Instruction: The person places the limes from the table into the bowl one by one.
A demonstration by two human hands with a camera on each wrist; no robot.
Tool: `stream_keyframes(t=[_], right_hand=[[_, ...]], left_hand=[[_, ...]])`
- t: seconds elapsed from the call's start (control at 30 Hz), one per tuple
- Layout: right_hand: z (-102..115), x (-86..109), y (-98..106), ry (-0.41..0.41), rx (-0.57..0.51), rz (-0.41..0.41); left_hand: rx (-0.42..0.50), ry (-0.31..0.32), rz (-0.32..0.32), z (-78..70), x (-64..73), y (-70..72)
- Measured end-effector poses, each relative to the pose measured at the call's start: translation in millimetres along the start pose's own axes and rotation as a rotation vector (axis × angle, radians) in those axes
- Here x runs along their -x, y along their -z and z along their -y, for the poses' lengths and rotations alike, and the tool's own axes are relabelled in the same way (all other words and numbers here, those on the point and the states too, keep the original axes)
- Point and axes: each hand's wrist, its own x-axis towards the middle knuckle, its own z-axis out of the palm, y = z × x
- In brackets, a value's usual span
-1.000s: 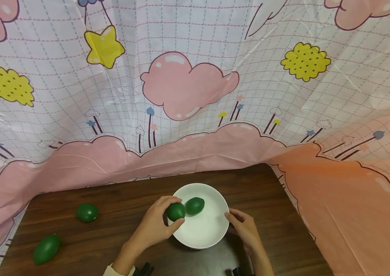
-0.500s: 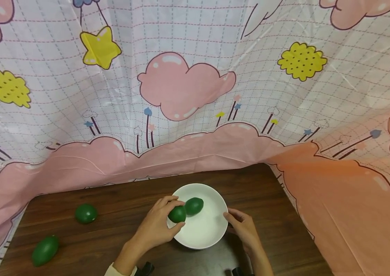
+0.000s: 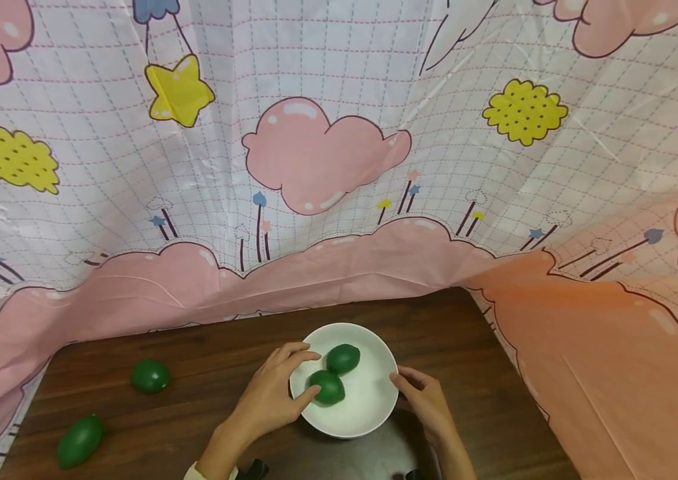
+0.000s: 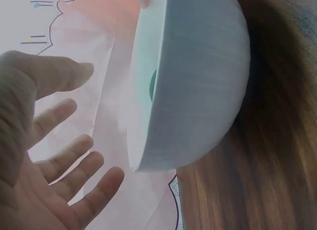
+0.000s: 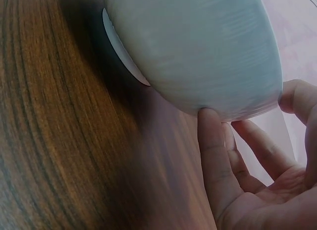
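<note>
A white bowl (image 3: 371,400) stands on the dark wooden table. Inside it lie two green limes: a nearer lime (image 3: 331,389) and, just behind, another lime (image 3: 343,359). My left hand (image 3: 269,397) hovers at the bowl's left rim with fingers and thumb spread apart, holding nothing. In the left wrist view those fingers (image 4: 62,160) are parted beside the bowl, and a sliver of green lime (image 4: 153,86) shows over the rim. My right hand (image 3: 429,403) grips the bowl's right side. The right wrist view shows its thumb at the rim and fingertips (image 5: 210,118) against the outer wall.
Two more limes lie on the left of the table, one farther back (image 3: 150,376) and one near the front left (image 3: 81,441). A printed cloth (image 3: 327,153) hangs behind the wooden table (image 3: 219,360) and drapes along its sides.
My left hand has let go of the nearer lime, which now rests in the bowl, slightly to the right of where it was held. My right hand keeps its place on the bowl.
</note>
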Motion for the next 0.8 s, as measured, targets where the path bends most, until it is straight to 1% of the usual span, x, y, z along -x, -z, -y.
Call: stream_keyframes(t=[0.13, 0.23, 0.33, 0.43, 0.53, 0.6, 0.67, 0.73, 0.8], right_hand=[[0.4, -0.6, -0.4, 0.002, 0.015, 0.008], [1.5, -1.4, -0.1, -0.003, 0.023, 0.014], [4.2, -3.4, -0.2, 0.000, 0.022, 0.013], [5.8, -5.4, -1.2, 0.007, 0.023, 0.017], [4.5, -4.9, -1.1, -0.001, 0.038, 0.021], [3.4, -2.8, -0.1, -0.013, 0.046, 0.009], [2.5, -0.9, 1.0, -0.018, 0.052, 0.000], [2.5, 0.4, 1.7, -0.020, 0.052, -0.001], [3.4, 0.9, 2.1, -0.022, 0.049, 0.006]], left_hand=[[-0.025, 0.024, -0.044, 4.8, 4.7, 5.5], [-0.037, 0.039, -0.065, 9.8, 7.7, 10.0], [-0.029, 0.054, -0.081, 16.1, 10.8, 14.7], [-0.015, 0.091, -0.110, 24.7, 18.6, 21.0], [-0.022, 0.130, -0.139, 34.0, 30.2, 27.6], [-0.032, 0.139, -0.147, 39.4, 36.1, 31.9], [-0.032, 0.139, -0.149, 43.5, 38.5, 36.2], [-0.026, 0.147, -0.142, 46.6, 38.2, 40.3], [-0.023, 0.172, -0.132, 49.0, 36.7, 44.1]])
